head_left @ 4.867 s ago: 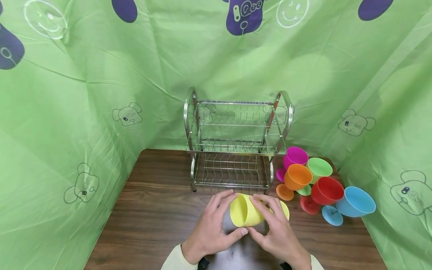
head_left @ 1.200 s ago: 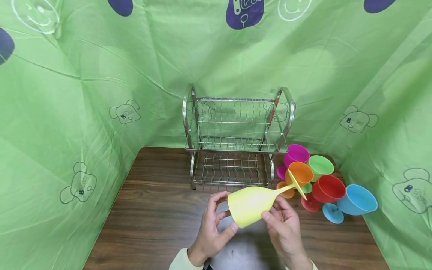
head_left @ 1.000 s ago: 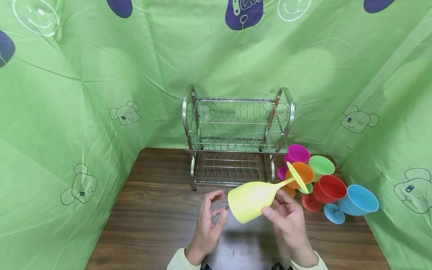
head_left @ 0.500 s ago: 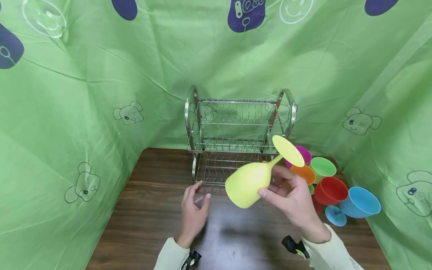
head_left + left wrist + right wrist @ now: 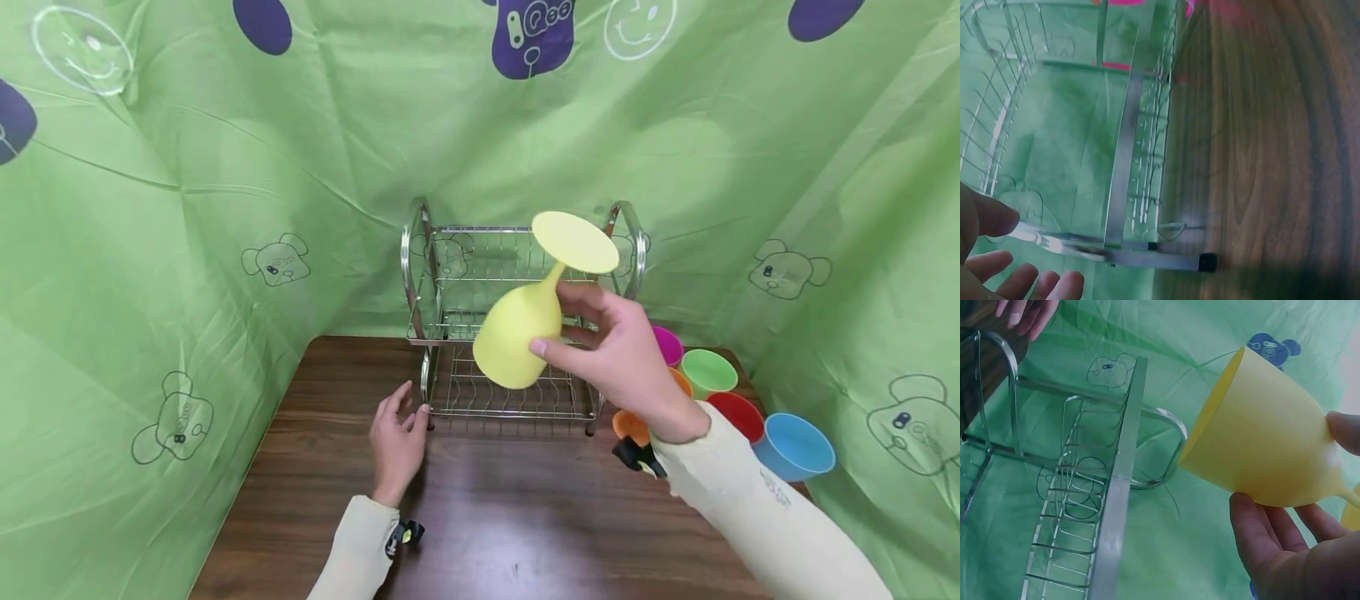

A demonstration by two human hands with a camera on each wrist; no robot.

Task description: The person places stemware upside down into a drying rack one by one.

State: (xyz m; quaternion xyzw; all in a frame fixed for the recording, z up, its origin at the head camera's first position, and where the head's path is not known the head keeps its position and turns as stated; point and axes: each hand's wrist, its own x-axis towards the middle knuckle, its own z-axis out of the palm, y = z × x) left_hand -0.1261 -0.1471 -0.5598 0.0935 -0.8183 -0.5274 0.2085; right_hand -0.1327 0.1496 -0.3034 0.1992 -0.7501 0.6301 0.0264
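Note:
In the head view my right hand [image 5: 622,354] holds a yellow plastic goblet [image 5: 517,337] by its bowl, thumb on one side and fingers on the other. The goblet is upside down and tilted, its round foot up, in front of the upper tier of a two-tier metal dish rack [image 5: 450,342]. The right wrist view shows the goblet's bowl [image 5: 1266,437] with its rim facing the rack frame [image 5: 1119,487]. My left hand [image 5: 397,442] is beside the rack's front left leg. In the left wrist view its fingers [image 5: 1019,281] are loosely bent near the metal side tube.
Right of the rack stand several more goblets: magenta [image 5: 667,344], light green [image 5: 708,372], red [image 5: 738,415], blue [image 5: 797,446] and an orange one [image 5: 631,427] partly hidden by my right hand. A green printed cloth [image 5: 337,208] surrounds the brown wooden table [image 5: 300,500].
The left hand has let go of the goblet and moved left to the rack's leg. The right hand has raised the goblet forward toward the rack and turned it foot up.

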